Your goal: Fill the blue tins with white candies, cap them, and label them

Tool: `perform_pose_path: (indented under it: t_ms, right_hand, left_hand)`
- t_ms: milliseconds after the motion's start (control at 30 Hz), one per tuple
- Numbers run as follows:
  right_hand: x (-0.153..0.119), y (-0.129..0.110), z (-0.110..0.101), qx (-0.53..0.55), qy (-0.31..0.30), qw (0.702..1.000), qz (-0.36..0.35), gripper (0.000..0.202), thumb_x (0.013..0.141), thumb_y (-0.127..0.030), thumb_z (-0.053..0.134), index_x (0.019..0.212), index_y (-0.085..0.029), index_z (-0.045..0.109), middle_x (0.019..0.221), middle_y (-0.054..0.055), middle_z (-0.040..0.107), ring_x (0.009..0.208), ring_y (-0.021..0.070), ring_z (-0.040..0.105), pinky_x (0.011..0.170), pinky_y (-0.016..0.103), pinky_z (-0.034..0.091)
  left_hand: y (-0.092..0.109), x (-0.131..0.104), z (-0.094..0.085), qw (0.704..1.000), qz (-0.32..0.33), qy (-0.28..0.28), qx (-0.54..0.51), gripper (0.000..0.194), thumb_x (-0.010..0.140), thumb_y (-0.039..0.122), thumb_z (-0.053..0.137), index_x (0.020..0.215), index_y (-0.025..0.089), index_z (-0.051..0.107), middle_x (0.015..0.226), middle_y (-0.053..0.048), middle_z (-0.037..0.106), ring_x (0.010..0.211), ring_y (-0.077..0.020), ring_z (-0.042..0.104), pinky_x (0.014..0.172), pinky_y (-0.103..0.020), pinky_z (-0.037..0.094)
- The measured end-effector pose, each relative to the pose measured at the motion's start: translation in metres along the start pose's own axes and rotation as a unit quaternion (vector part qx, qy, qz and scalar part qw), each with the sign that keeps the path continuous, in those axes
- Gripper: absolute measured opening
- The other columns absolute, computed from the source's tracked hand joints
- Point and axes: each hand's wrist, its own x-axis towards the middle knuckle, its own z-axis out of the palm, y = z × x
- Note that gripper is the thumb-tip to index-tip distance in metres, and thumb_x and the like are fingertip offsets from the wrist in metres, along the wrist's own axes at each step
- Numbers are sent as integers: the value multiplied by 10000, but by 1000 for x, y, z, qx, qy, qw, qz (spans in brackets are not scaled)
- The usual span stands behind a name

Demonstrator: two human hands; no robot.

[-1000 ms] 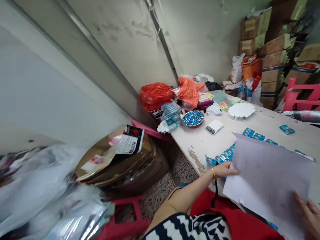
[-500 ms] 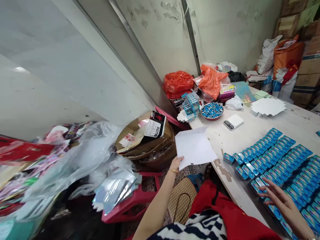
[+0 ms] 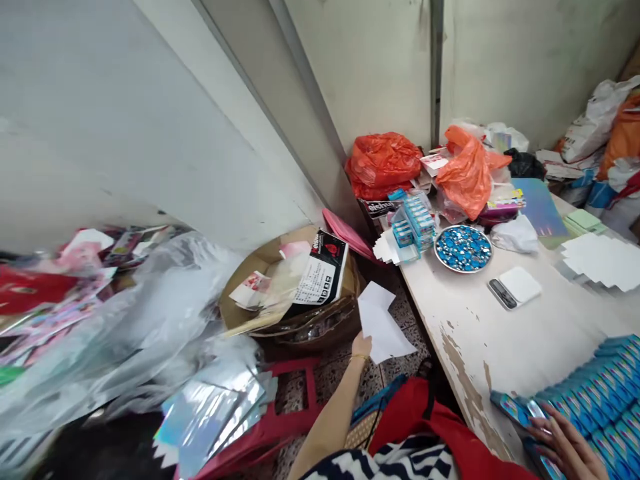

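My left hand (image 3: 362, 345) is closed on the edge of a folded white paper sheet (image 3: 383, 327), held over the floor between the cardboard box and the table. At the lower right, my right hand (image 3: 570, 443) lies over rows of small blue boxes (image 3: 600, 380), its fingers stretched out. Its fingertips are by a shiny box at the near end of a row; whether they press on it I cannot tell. Beyond the rows, a white digital scale (image 3: 520, 285) and a round bowl of blue and silver pieces (image 3: 463, 249) stand on the white table (image 3: 450, 300).
An open cardboard box (image 3: 300, 320) stands left of the table. A pink stool (image 3: 295, 413) bears shiny film sheets (image 3: 215, 407). Plastic wrapping (image 3: 165, 300) lies at left. Orange bags (image 3: 385, 163) and stacked white cards (image 3: 603, 260) lie on the table's far part.
The view has swung left. My left hand has lowered the paper off the table's edge toward the box side. My right hand stays over the blue boxes, fingers closer together.
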Motion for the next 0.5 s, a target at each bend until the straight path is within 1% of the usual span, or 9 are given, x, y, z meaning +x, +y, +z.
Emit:
perform_pose_path:
  t_ms: [67, 100, 133, 200, 267, 333, 400, 500]
  right_hand:
    - [15, -18, 34, -27, -21, 999, 0, 677, 671, -693, 669, 1205, -284, 600, 1124, 118, 721, 1081, 335, 668, 820, 385, 606]
    - [21, -23, 47, -36, -34, 999, 3, 685, 678, -688, 669, 1223, -280, 590, 1133, 119, 718, 1098, 330, 661, 837, 382, 600]
    - [27, -27, 57, -40, -44, 998, 6, 702, 680, -683, 673, 1241, -271, 577, 1138, 122, 715, 1105, 327, 657, 853, 382, 594]
    - [35, -31, 69, -46, -54, 997, 17, 729, 678, -673, 686, 1260, -253, 558, 1133, 125, 714, 1096, 323, 662, 872, 382, 587]
    - [38, -35, 75, -57, -62, 996, 23, 723, 679, -655, 699, 1262, -250, 561, 1132, 118, 714, 1084, 320, 669, 875, 379, 586]
    - [38, -40, 77, -77, -65, 995, 18, 706, 674, -645, 708, 1244, -246, 590, 1113, 107, 721, 1064, 320, 677, 865, 382, 590]
    - [35, -46, 78, -95, -60, 994, -2, 688, 673, -648, 703, 1222, -241, 619, 1086, 95, 730, 1041, 315, 687, 854, 381, 593]
    - [26, -49, 75, -100, -47, 993, -46, 648, 714, -635, 673, 1229, -245, 620, 1096, 84, 727, 1039, 291, 686, 865, 377, 582]
  left_hand:
    - [4, 20, -1, 999, 9, -32, 1, 343, 918, 360, 573, 1188, 149, 574, 1182, -87, 604, 1026, -199, 614, 876, -406, 542]
    - [6, 29, -2, 999, 15, -39, 4, 343, 919, 361, 572, 1190, 152, 574, 1189, -88, 602, 1033, -201, 612, 882, -409, 540]
    - [7, 37, -2, 999, 20, -43, 8, 346, 919, 363, 571, 1195, 154, 572, 1198, -90, 599, 1039, -202, 609, 887, -411, 538]
    - [8, 50, -4, 998, 27, -45, 15, 360, 919, 366, 571, 1210, 154, 565, 1210, -94, 593, 1049, -206, 606, 895, -420, 535]
    - [7, 58, -4, 998, 29, -41, 23, 367, 918, 366, 573, 1219, 156, 560, 1226, -97, 586, 1068, -210, 601, 909, -428, 528]
    - [6, 57, -5, 999, 24, -34, 35, 373, 914, 376, 578, 1219, 162, 562, 1240, -95, 582, 1089, -215, 594, 928, -444, 518]
    - [4, 50, -4, 998, 19, -28, 48, 351, 927, 349, 555, 1222, 159, 565, 1248, -105, 591, 1119, -219, 591, 964, -436, 495]
    - [2, 29, -4, 997, 17, -23, 74, 321, 942, 206, 466, 1238, 132, 567, 1253, -149, 620, 1182, -223, 588, 997, -335, 452]
